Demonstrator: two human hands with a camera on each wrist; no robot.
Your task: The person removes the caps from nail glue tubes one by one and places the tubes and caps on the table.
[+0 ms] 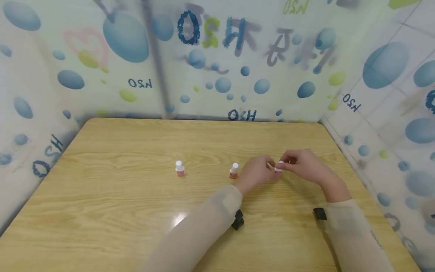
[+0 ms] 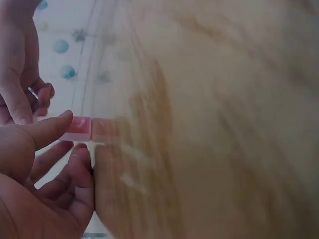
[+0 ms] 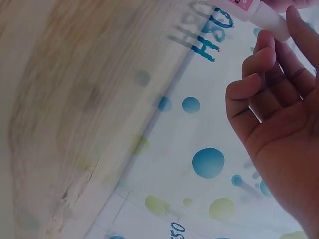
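Note:
A small white-capped bottle (image 1: 278, 171) with a pink label stands on the table toward the right. My left hand (image 1: 257, 170) holds it low down; in the left wrist view the thumb of the left hand (image 2: 45, 174) lies against the pink label (image 2: 80, 125). From the other side my right hand (image 1: 306, 165) pinches the cap between thumb and forefinger. The white cap (image 3: 271, 22) shows between those fingertips in the right wrist view, where the other fingers of the right hand (image 3: 279, 109) are loosely curled.
Two similar bottles stand upright: one (image 1: 233, 171) just left of my left hand, another (image 1: 180, 169) farther left. The wooden table (image 1: 119, 196) meets a patterned wall (image 1: 210, 98) at the back. Black devices (image 1: 238, 220) are worn at both wrists.

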